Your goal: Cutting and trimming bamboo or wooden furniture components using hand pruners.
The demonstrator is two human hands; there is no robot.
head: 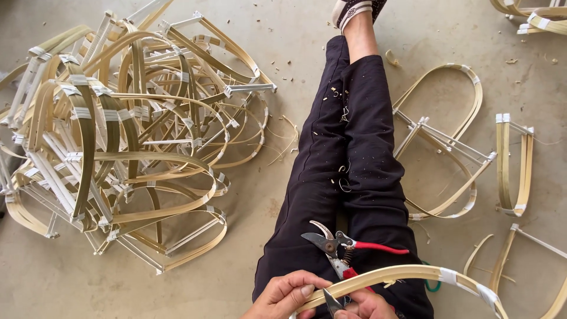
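We sit on the floor (248, 277) with legs (348, 177) stretched out, and both our hands meet low in the lap. Our left hand (283, 295) curls its fingers over the near end of a bent bamboo strip (390, 274), pinching it from above. The strip's long axis runs from that grip out to our right and slightly away, then bends down past white tape (449, 275) wraps toward the bottom corner. Our right hand (369, 306) sits just beneath the strip, closed around a dark pointed tool (332, 302); how tightly, we cannot tell, since the frame edge cuts it off. Red-handled shears (336, 245) lie on our thigh just beyond the hands, blades pointing left, handles parted, touching neither hand. So the strip passes over the right hand, and the left is the one holding it. A big heap of taped frames (118, 136) lies well apart on our left; a few single frames (449, 142) lie to the right.
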